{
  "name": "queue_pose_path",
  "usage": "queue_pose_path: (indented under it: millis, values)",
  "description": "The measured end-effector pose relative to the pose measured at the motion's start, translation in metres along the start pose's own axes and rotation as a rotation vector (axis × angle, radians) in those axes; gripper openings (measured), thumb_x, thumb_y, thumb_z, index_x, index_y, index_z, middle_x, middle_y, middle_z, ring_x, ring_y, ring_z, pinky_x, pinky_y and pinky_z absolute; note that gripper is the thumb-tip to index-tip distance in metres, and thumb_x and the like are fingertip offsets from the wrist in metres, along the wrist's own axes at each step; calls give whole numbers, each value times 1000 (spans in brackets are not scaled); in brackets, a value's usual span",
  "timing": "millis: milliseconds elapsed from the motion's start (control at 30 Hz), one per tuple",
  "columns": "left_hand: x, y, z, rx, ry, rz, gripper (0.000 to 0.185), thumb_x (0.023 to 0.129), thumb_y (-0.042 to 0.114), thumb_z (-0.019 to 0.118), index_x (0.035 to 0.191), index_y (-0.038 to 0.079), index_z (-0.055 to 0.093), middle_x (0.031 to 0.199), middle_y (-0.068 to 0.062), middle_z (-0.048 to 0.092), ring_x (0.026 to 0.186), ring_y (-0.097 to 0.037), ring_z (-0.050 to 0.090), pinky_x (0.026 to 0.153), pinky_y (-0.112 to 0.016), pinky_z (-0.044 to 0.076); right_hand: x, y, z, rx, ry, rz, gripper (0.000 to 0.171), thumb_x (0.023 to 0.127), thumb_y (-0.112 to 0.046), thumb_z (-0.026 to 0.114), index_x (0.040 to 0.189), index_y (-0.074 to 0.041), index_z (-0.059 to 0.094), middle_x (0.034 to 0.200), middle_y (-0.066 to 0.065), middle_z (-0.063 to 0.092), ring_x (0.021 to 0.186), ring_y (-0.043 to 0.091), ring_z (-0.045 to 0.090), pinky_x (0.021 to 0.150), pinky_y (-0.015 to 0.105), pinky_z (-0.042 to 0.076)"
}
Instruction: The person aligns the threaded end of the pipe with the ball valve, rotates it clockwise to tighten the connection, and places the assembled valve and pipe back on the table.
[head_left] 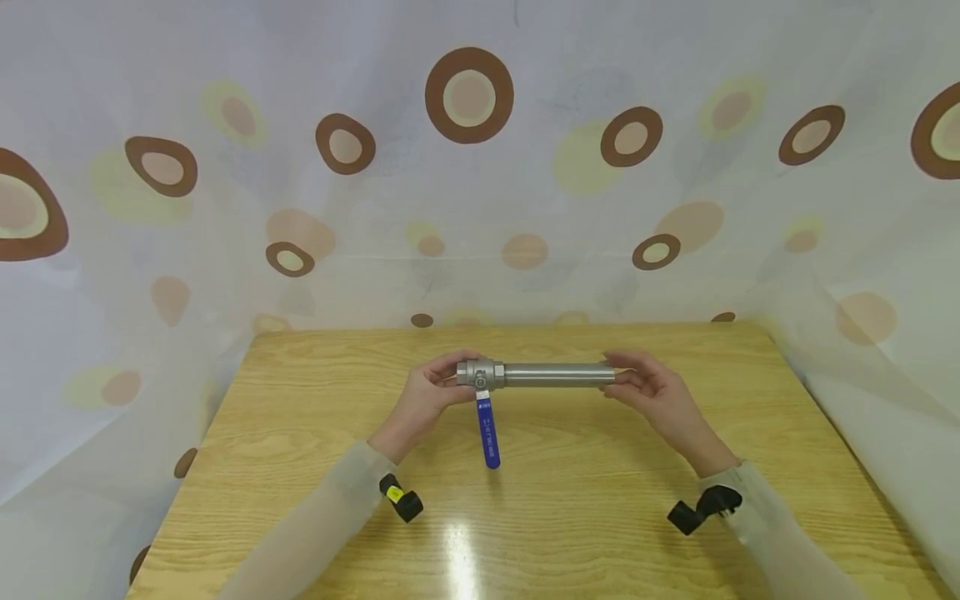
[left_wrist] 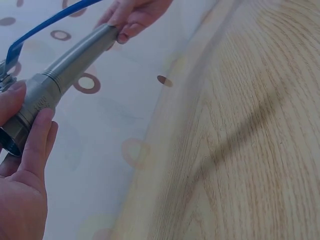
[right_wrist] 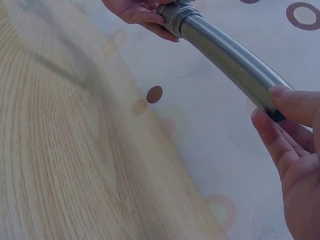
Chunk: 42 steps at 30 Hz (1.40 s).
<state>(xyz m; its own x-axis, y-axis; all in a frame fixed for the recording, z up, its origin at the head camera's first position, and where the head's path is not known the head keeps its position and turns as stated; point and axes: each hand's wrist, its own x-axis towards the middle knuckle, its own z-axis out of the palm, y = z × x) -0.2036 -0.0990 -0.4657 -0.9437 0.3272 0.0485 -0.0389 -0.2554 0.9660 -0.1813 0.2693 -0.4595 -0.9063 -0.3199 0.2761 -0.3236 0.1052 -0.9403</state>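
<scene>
Head view: left hand (head_left: 427, 398) grips the valve (head_left: 480, 373) by its body, fingers curled round it. Right hand (head_left: 651, 385) holds the far end of the pipe (head_left: 558, 374), fingers wrapped on the tip. Pipe and valve are joined in one line, held level just above the bench (head_left: 300, 467), roughly mid-bench. Blue handle (head_left: 487, 432) hangs straight down toward the person. Spotted curtain (head_left: 465, 167) behind and at both sides.

Left wrist view: thumb and fingers (left_wrist: 35, 145) clamp the valve's hex end (left_wrist: 30, 110); open bore faces the palm. Pipe (left_wrist: 80, 50) runs away to the right hand (left_wrist: 132, 15), which pinches its end. Blue handle (left_wrist: 50, 22) is partly visible at top left.

Right wrist view: fingertips (right_wrist: 292, 105) close round the pipe end (right_wrist: 235, 60); the left hand (right_wrist: 142, 15) is on the valve at the far end.

Judgement: looks like threading the pipe in the valve. To do it well: keep the valve hand locked on the hex, not the handle; turn only the pipe; keep both parts on one axis so the threads don't cross; a fingertip grip on smooth tube may slip, so take a fuller wrap.
</scene>
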Motion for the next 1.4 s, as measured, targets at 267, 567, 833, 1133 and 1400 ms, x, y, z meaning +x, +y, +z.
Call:
queue_pose_path:
  millis: [267,567,833,1133,1400]
  values:
    - [-1,0,0,-3,1,-3,49,86,-14,71,119,23,77,130,-4,73,122,-25,66,100,-34,57,-1,-1,2,-120,58,30,35,104,-5,62,139,-1,61,110,-6,73,96,9,72,85,22,60]
    - [-2,1,-1,3,9,-2,49,86,-13,71,121,20,76,132,-6,71,122,-27,65,99,-35,58,-1,0,3,-26,19,8,44,102,3,61,145,-1,56,126,-8,66,108,6,68,91,21,59]
    - [-1,1,-1,7,17,-1,48,85,-13,71,121,20,75,130,-5,72,121,-26,66,99,-36,58,1,1,3,-122,63,21,38,103,-5,63,141,-3,61,110,-7,74,97,8,72,89,22,59]
    - [-1,3,-2,16,18,-2,47,87,-10,71,116,26,77,128,-3,73,119,-25,66,101,-37,58,2,-1,4,-79,31,9,46,101,1,63,146,0,55,124,-10,69,105,5,70,90,23,59]
    - [-1,3,-2,11,8,2,48,86,-13,70,120,21,76,130,-5,72,121,-26,65,99,-36,58,2,-5,5,-152,69,49,41,103,-8,64,142,5,58,110,-10,75,98,8,73,90,20,58]
